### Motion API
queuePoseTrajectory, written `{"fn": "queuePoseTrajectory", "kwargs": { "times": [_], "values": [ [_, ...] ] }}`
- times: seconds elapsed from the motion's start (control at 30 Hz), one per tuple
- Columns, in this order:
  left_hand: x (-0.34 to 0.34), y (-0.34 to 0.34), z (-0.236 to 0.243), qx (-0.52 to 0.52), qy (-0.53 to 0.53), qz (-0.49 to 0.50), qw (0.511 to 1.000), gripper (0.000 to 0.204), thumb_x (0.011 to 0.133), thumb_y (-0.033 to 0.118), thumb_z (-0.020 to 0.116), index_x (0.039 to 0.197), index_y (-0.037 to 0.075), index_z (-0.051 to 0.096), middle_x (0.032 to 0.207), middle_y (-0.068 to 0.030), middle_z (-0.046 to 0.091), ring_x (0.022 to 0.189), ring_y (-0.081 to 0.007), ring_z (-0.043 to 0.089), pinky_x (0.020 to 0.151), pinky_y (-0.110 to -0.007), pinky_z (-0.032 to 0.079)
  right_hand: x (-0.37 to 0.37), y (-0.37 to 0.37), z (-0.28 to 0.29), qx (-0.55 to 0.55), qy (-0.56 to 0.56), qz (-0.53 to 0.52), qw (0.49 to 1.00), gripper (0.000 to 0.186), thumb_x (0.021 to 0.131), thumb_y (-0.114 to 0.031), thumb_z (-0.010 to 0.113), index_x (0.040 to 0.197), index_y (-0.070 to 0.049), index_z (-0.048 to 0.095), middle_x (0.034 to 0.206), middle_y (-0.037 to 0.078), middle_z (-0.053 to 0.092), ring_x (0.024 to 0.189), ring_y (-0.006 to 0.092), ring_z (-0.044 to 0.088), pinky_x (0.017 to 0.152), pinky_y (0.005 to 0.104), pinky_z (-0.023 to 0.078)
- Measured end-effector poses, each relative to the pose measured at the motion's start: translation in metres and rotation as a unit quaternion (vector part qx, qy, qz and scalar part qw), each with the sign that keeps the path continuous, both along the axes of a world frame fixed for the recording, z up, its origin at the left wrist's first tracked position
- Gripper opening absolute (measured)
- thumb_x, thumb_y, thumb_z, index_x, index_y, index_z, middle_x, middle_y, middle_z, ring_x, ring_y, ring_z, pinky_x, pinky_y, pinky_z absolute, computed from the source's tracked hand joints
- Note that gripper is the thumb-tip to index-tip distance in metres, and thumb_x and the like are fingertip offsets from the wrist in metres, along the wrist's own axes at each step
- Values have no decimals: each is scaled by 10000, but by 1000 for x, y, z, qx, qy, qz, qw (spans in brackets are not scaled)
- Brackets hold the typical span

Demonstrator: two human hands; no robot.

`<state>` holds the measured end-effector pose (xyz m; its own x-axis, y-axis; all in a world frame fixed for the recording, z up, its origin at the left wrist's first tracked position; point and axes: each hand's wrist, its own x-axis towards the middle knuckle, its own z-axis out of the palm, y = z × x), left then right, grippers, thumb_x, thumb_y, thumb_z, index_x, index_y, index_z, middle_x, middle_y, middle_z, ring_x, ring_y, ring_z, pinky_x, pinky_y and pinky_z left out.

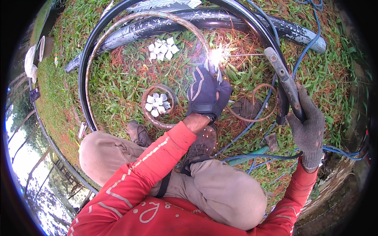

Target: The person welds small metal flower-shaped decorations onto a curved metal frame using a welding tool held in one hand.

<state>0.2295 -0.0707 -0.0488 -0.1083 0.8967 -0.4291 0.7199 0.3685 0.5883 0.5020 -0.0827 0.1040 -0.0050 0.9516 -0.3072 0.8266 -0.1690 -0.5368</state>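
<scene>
My left hand (208, 94), in a dark work glove, is closed around a silvery, pointed metal piece (219, 75) just below a bright welding arc (216, 56). Glare hides much of that piece. My right hand (309, 128), in a grey knit glove, grips a welding electrode holder (286, 78). From the holder a thin electrode (248, 54) runs left to the arc. The arc burns at a rusty curved metal bar (157, 15), which bends round over the grass. One white metal flower (157, 104) lies inside a rusty scroll (147, 112), beside my left hand.
A thick pipe (177, 24) with peeling black paint crosses behind the arc. More white metal flowers (162, 49) lie in front of it. A large black ring (82, 78) curves around the left. A hammer (271, 142) and blue cables (301, 63) lie at the right.
</scene>
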Motion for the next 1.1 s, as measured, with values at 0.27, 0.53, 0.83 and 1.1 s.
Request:
{"fn": "queuePoseTrajectory", "kwargs": {
  "times": [0.27,0.53,0.83,1.1],
  "values": [
    [-7,4,15,-19,-45,-22,999,568,886,316,750,1198,-63,465,994,-292,638,787,-465,704,619,-552,547,-1,0,6,-19,11,-45,999,783,779,76,668,1550,-1,549,1437,199,691,1284,220,681,1082,366,517],
    [-3,3,18,32,-38,-14,999,538,874,309,773,1138,-40,460,964,-262,613,756,-466,688,602,-550,531,-4,-3,4,8,3,-15,1000,753,774,49,633,1523,-10,587,1243,248,747,1105,280,765,982,373,568],
    [-1,4,18,18,-10,-3,1000,506,859,303,785,1090,-5,457,946,-246,613,748,-452,690,608,-542,539,-8,-1,5,1,15,-16,1000,756,770,36,644,1523,-15,588,1243,264,742,1117,301,766,979,388,575],
    [-6,-8,-15,201,-6,-121,972,319,938,303,658,870,-3,715,693,-191,644,615,-359,669,557,-482,510,-1,-6,-2,-13,19,-19,1000,752,792,44,715,1529,-27,579,1288,264,729,1158,356,754,986,410,578]
  ]
}}
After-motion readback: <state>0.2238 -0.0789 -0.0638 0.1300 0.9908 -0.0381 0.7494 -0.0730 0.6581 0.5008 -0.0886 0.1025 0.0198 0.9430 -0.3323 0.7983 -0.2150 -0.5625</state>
